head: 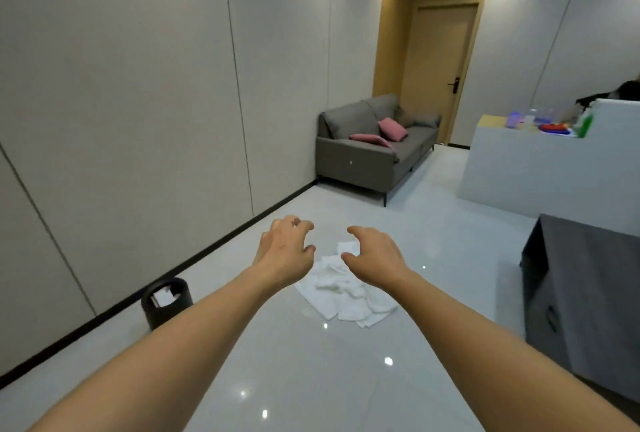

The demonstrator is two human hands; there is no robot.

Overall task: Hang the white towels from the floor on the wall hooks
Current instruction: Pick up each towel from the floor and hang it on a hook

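Head view, looking forward and down across a glossy pale floor (311, 379).

Two bare forearms stretched out ahead. Left hand (285, 251) palm down, fingers spread and bent like a claw, holding nothing. Right hand (375, 258) likewise palm down, fingers loosely curved, thumb apart from them, nothing between them. Whether either hand touches cloth: cannot tell from this angle.

White towels (346, 293) in a crumpled heap on the floor, seen between and just under the two hands, partly covered by the wrists. Some folds flat against the tile, others bunched up in the middle.

Black bin (168, 301) to the left, close to the baseboard of the grey panelled wall (121, 102), with something white inside; lower part hidden behind the left forearm.

Grey sofa (374, 144) farther back against the same wall, with two pink cushions (391, 129) on the seat. Wooden door (440, 75) behind it, dark handle on its right side.

White counter (519, 168) at the right, cluttered on top with bottles and coloured items too blurred to name. Dark grey cabinet (585, 300) nearer, at the right edge.
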